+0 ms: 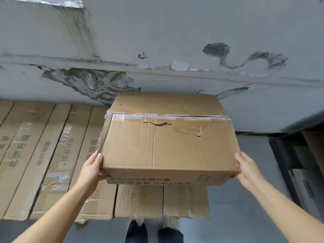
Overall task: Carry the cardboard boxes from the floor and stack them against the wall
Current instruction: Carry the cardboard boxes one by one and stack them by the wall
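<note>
We grip one taped cardboard box [168, 141] with left hand [92, 170] and right hand [245, 170], above boxes [52, 155] already lined against the wall [175, 41], not yet set down.

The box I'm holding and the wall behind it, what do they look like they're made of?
Box: brown corrugated cardboard, matte, creased, its top seam sealed with clear glossy tape, torn in places. Wall: probably painted plaster or concrete; grey paint has flaked, exposing darker patches.

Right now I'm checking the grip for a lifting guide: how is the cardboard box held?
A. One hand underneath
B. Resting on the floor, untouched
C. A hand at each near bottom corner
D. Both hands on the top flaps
C: the left hand and right hand grip opposite near corners of the cardboard box.
</note>
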`<action>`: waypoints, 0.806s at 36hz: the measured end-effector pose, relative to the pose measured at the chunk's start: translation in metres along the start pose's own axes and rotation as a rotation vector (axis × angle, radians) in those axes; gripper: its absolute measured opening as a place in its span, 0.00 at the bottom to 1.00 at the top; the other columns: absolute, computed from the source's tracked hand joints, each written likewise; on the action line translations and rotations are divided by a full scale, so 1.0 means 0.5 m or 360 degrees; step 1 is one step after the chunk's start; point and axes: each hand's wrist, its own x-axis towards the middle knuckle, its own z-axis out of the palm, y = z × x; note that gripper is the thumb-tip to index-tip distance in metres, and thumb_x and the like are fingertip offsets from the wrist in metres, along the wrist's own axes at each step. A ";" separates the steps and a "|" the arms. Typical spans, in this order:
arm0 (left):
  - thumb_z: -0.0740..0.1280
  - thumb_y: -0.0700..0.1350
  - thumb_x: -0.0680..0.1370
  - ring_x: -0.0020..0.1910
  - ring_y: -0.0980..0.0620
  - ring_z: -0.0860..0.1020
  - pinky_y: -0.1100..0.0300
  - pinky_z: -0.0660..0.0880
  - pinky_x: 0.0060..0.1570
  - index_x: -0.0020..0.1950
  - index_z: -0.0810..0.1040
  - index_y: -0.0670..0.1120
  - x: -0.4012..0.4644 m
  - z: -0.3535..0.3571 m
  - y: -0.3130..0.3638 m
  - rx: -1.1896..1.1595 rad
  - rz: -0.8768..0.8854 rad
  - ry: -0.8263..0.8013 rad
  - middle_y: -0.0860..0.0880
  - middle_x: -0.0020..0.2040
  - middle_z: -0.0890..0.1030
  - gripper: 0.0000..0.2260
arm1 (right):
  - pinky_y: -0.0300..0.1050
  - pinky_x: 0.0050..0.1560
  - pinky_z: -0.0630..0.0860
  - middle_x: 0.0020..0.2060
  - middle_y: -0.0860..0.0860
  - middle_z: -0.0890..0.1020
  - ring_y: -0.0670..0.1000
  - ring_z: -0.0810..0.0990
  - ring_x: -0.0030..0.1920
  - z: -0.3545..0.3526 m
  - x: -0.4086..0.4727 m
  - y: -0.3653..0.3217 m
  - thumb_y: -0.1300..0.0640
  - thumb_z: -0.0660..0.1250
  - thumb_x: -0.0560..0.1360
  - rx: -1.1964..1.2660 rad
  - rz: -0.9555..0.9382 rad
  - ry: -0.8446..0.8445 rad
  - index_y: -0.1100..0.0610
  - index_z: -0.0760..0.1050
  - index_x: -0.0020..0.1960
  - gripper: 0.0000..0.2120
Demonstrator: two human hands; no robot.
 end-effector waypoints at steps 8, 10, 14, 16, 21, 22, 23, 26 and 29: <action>0.55 0.44 0.84 0.61 0.50 0.69 0.45 0.70 0.59 0.76 0.62 0.49 0.073 0.065 -0.130 0.0068 -0.0132 0.0173 0.52 0.65 0.69 0.19 | 0.57 0.57 0.71 0.60 0.54 0.75 0.55 0.74 0.54 0.043 0.133 0.181 0.60 0.53 0.83 -0.0091 0.0178 0.0194 0.56 0.67 0.69 0.15; 0.54 0.44 0.84 0.57 0.50 0.71 0.48 0.70 0.58 0.73 0.65 0.52 0.072 0.071 -0.145 0.0023 -0.0091 0.0163 0.52 0.61 0.71 0.17 | 0.56 0.59 0.70 0.61 0.52 0.75 0.54 0.73 0.57 0.038 0.137 0.196 0.61 0.54 0.83 -0.0069 0.0161 0.0190 0.56 0.64 0.72 0.18; 0.55 0.43 0.84 0.54 0.51 0.75 0.49 0.72 0.57 0.67 0.70 0.48 0.093 0.064 -0.156 0.0043 -0.0111 0.0121 0.47 0.61 0.75 0.13 | 0.51 0.50 0.73 0.60 0.55 0.76 0.56 0.74 0.57 0.019 0.163 0.195 0.62 0.55 0.82 -0.0086 0.0176 0.0116 0.59 0.68 0.69 0.16; 0.55 0.44 0.84 0.61 0.45 0.74 0.48 0.73 0.57 0.73 0.67 0.44 0.103 0.056 -0.157 0.0068 -0.0139 0.0136 0.43 0.67 0.73 0.17 | 0.49 0.46 0.74 0.60 0.56 0.76 0.56 0.75 0.57 0.015 0.174 0.187 0.62 0.55 0.82 -0.0086 0.0166 0.0086 0.60 0.68 0.69 0.16; 0.55 0.44 0.84 0.66 0.43 0.71 0.45 0.72 0.61 0.76 0.61 0.44 0.111 0.069 -0.144 0.0045 -0.0126 0.0197 0.43 0.71 0.69 0.20 | 0.50 0.48 0.75 0.63 0.56 0.76 0.56 0.75 0.59 0.025 0.193 0.169 0.61 0.55 0.82 -0.0101 0.0154 0.0028 0.59 0.66 0.71 0.18; 0.55 0.44 0.84 0.65 0.45 0.71 0.45 0.71 0.62 0.77 0.60 0.44 0.109 0.074 -0.144 0.0041 -0.0125 0.0202 0.44 0.72 0.68 0.20 | 0.49 0.47 0.75 0.62 0.55 0.76 0.56 0.75 0.58 0.025 0.196 0.169 0.61 0.55 0.83 -0.0102 0.0154 0.0025 0.59 0.67 0.71 0.17; 0.55 0.44 0.84 0.64 0.47 0.71 0.45 0.71 0.62 0.77 0.59 0.44 0.107 0.077 -0.146 0.0037 -0.0125 0.0210 0.44 0.72 0.67 0.21 | 0.48 0.46 0.75 0.61 0.55 0.77 0.55 0.75 0.58 0.025 0.199 0.170 0.62 0.54 0.83 -0.0106 0.0155 0.0019 0.59 0.67 0.70 0.16; 0.55 0.44 0.84 0.63 0.47 0.71 0.45 0.71 0.63 0.77 0.57 0.44 0.104 0.081 -0.152 0.0047 -0.0135 0.0233 0.44 0.73 0.66 0.22 | 0.47 0.43 0.75 0.60 0.55 0.77 0.56 0.76 0.57 0.018 0.204 0.180 0.61 0.54 0.83 -0.0131 0.0142 -0.0011 0.58 0.68 0.69 0.15; 0.55 0.45 0.84 0.64 0.47 0.71 0.45 0.71 0.64 0.77 0.58 0.44 0.104 0.080 -0.153 0.0101 -0.0152 0.0247 0.44 0.73 0.66 0.22 | 0.46 0.42 0.75 0.60 0.55 0.77 0.56 0.76 0.58 0.015 0.205 0.184 0.61 0.54 0.83 -0.0171 0.0137 -0.0035 0.58 0.68 0.69 0.15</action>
